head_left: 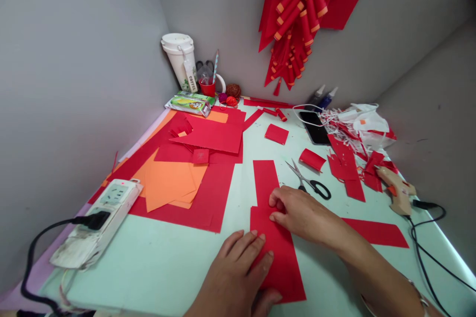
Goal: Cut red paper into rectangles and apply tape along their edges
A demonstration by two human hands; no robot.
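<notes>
My left hand (241,270) lies flat, fingers stretched, on the left part of a red paper sheet (280,257). At that sheet's upper right edge is my right hand (297,213), its fingers curled and its thumb close to them; whatever lies between the fingertips is hidden. A narrower red paper strip (266,178) extends beyond the sheet's far edge, beside my right fingers. Scissors (308,181) with black handles lie just past my right hand, blades slightly apart. Under my right forearm another red strip (375,233) shows.
Red sheets (219,198) and orange paper (167,178) are piled left, near a power strip (111,208). A glue gun (396,190), paper scraps (347,168) and a phone (316,129) lie right. A white cup (180,62) stands behind; a red firecracker decoration (301,10) hangs above.
</notes>
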